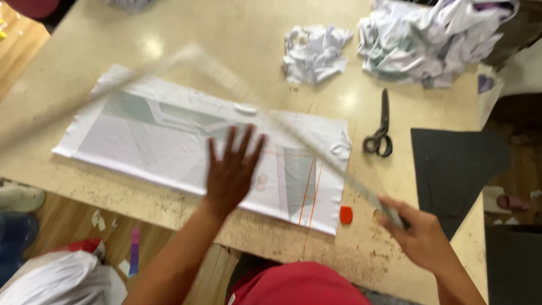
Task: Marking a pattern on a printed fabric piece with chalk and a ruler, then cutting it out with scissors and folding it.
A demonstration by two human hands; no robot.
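A white piece of fabric (164, 141) with grey panels and orange chalk lines lies flat on the beige table (237, 51). My left hand (231, 169) rests on it with fingers spread, pressing it down. My right hand (415, 231) grips the near end of a long clear ruler (316, 152), which is blurred with motion and stretches up and left across the fabric. A small orange chalk piece (346, 214) sits just off the fabric's right corner, between my hands.
Black scissors (381, 133) lie to the right of the fabric. A black fabric piece (454, 169) hangs over the table's right edge. Crumpled white cloth scraps (313, 53) and a bigger heap (429, 39) sit at the back.
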